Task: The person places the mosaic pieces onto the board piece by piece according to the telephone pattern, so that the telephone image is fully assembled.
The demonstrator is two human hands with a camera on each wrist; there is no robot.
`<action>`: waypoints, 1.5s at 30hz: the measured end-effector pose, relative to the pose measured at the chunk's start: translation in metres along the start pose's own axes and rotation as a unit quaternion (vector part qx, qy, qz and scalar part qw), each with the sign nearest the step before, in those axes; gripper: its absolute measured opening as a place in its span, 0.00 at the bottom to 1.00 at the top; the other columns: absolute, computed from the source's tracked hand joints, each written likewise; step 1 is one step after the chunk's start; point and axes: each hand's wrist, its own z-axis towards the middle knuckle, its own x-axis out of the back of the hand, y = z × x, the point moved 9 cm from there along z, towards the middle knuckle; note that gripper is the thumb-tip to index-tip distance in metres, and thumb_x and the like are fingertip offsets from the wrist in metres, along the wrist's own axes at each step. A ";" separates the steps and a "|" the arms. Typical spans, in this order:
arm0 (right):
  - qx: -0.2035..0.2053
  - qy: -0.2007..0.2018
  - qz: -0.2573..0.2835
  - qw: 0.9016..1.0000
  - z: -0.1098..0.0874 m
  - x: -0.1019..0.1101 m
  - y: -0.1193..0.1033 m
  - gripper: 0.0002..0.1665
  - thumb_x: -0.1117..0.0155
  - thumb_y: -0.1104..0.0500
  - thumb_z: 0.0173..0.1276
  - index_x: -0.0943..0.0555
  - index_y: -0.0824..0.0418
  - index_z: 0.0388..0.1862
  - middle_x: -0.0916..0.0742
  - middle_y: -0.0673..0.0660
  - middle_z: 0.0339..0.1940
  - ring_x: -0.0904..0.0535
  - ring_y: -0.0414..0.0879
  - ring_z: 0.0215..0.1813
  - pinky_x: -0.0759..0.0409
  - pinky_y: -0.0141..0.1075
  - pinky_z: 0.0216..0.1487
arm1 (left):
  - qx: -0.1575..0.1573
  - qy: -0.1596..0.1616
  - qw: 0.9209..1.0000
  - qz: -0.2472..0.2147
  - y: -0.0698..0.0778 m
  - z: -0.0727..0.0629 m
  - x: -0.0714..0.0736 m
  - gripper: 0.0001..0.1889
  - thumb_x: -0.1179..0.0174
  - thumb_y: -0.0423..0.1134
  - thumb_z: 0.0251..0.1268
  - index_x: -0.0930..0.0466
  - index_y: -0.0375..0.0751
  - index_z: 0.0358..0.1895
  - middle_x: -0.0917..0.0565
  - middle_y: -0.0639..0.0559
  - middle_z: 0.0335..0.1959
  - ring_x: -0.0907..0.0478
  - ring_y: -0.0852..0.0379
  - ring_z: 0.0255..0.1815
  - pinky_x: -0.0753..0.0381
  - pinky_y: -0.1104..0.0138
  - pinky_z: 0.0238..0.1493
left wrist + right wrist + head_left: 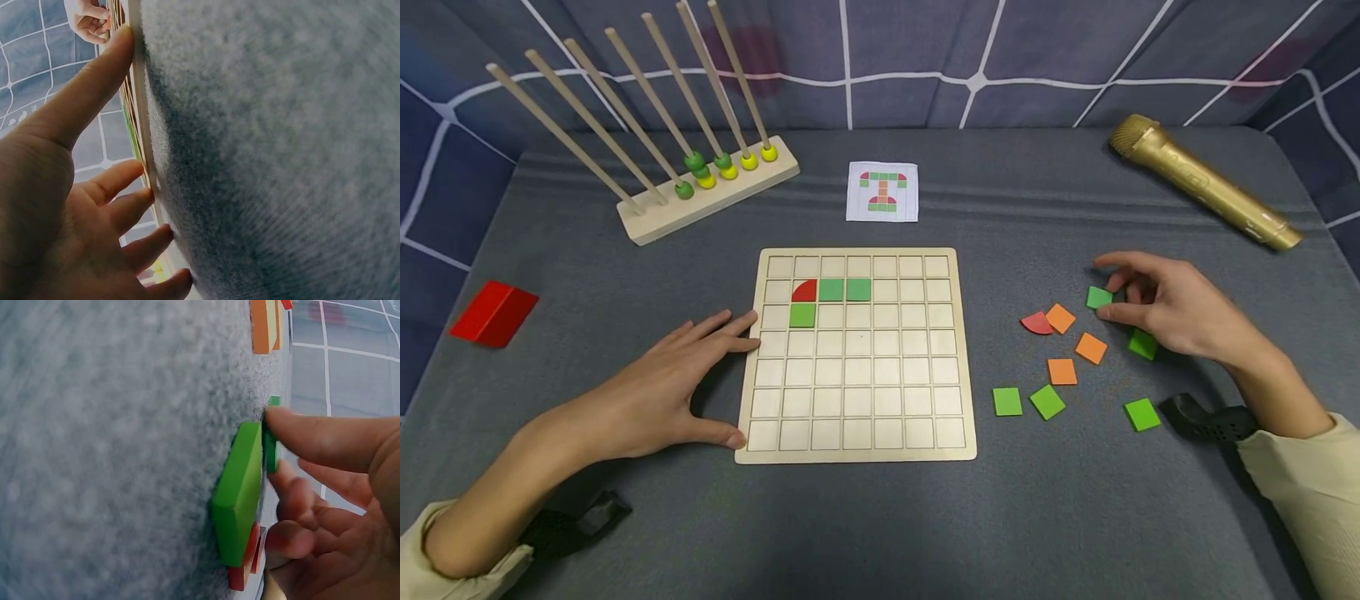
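Note:
My right hand (1180, 304) pinches a green square tile (1099, 298) between thumb and a finger, at the table surface. Another green square tile (1142, 344) lies beside that hand, partly under it. In the right wrist view, red pieces (242, 569) show behind the nearer green tile (237, 494); the hand hides them from the head view. My left hand (662, 392) lies with fingers spread, fingertips and thumb touching the left edge of the wooden grid board (859, 457). On the board sit a red quarter-circle (805, 291) and three green squares (831, 290).
Orange squares (1062, 372), a red quarter-circle (1037, 323) and more green squares (1007, 402) lie right of the board. Behind it is a pattern card (882, 214). A peg stand with beads (715, 196), a gold microphone (1210, 183) and a red block (493, 314) stand around.

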 end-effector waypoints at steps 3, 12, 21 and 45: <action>0.006 0.011 -0.010 1.000 0.001 0.001 -0.004 0.31 0.25 0.70 0.56 0.22 0.65 0.60 0.17 0.55 0.37 0.29 0.39 0.27 0.35 0.28 0.25 | 0.001 0.001 1.000 -0.001 0.000 0.000 0.000 0.55 0.29 0.72 0.38 0.34 0.45 0.70 0.50 0.49 0.80 0.57 0.38 0.78 0.60 0.38 0.71; 0.027 0.004 0.005 1.000 0.010 -0.005 -0.037 0.32 0.24 0.66 0.58 0.23 0.63 0.62 0.17 0.53 0.39 0.28 0.40 0.29 0.34 0.28 0.27 | -0.004 0.005 1.000 0.003 0.000 0.000 0.000 0.54 0.29 0.72 0.38 0.33 0.45 0.70 0.49 0.49 0.80 0.57 0.39 0.78 0.59 0.38 0.71; 0.077 -0.019 0.044 0.996 0.032 -0.027 -0.097 0.31 0.25 0.64 0.60 0.22 0.61 0.63 0.16 0.50 0.40 0.29 0.43 0.30 0.34 0.31 0.29 | -0.005 0.004 1.000 0.000 0.001 0.001 0.000 0.55 0.30 0.72 0.39 0.34 0.45 0.71 0.49 0.50 0.80 0.58 0.39 0.78 0.60 0.39 0.72; 0.148 -0.132 0.018 0.980 0.097 -0.114 -0.190 0.31 0.26 0.61 0.61 0.23 0.62 0.63 0.16 0.54 0.41 0.25 0.47 0.34 0.28 0.40 0.37 | -0.011 0.009 1.000 -0.003 0.000 -0.001 0.000 0.53 0.30 0.72 0.40 0.33 0.44 0.69 0.49 0.49 0.80 0.58 0.38 0.78 0.59 0.38 0.71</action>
